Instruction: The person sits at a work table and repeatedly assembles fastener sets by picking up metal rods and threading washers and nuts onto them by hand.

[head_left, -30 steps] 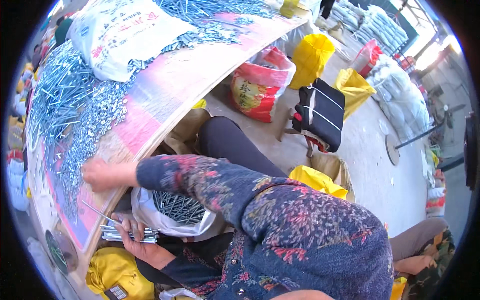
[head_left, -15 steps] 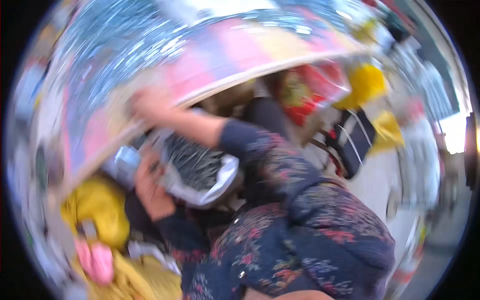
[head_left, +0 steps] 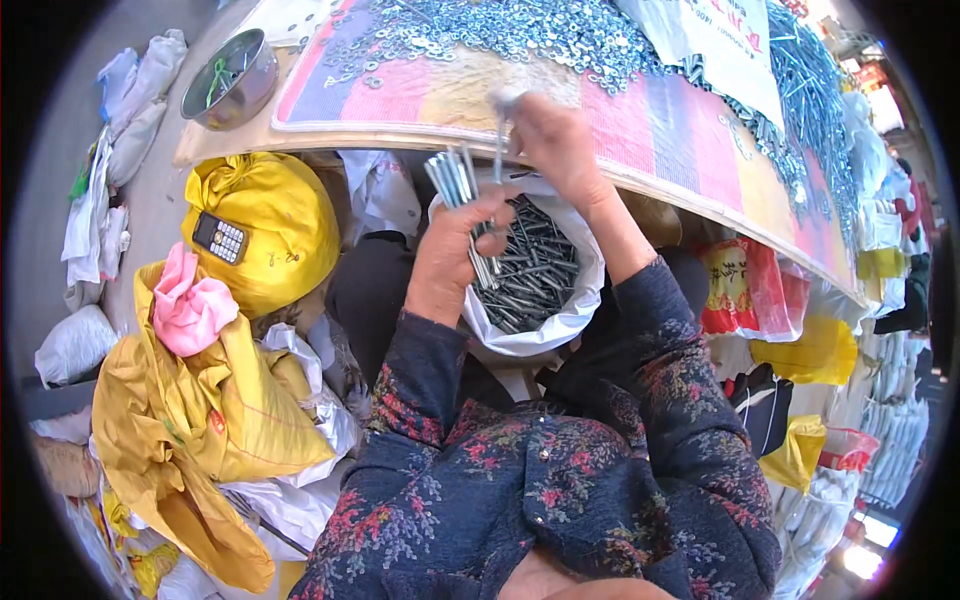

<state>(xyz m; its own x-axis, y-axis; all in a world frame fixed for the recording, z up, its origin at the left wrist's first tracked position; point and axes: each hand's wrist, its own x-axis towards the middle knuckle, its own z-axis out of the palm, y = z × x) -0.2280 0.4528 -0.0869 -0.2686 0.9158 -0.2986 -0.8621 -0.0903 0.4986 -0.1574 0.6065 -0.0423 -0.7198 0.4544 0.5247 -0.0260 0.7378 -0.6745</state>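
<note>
My left hand [head_left: 448,245] is closed round a bundle of silvery metal rods [head_left: 455,178], like bolt shanks, their ends sticking out above and below the fist. Beside it, my right hand [head_left: 560,145] pinches a thin metal rod [head_left: 498,145] by its upper end, which is blurred. Below both hands stands an open white sack [head_left: 525,345], its rim folded outward, filled with dark metal rods [head_left: 540,275]. Loose washers [head_left: 440,40] lie spread over the striped, pastel-coloured tabletop [head_left: 555,110] beyond my hands.
Long metal rods [head_left: 810,90] are heaped at the table's right, by a white printed sack [head_left: 735,40]. A metal bowl [head_left: 230,80] sits at the far left. To my left, a keypad phone [head_left: 220,238] rests on a yellow bundle [head_left: 290,270]; a pink cloth [head_left: 190,305] lies nearby.
The view has swung and steadied. My right hand has come off the table edge to beside my left, with a rod in its fingers. The bundle in my left hand now shows clearly.
</note>
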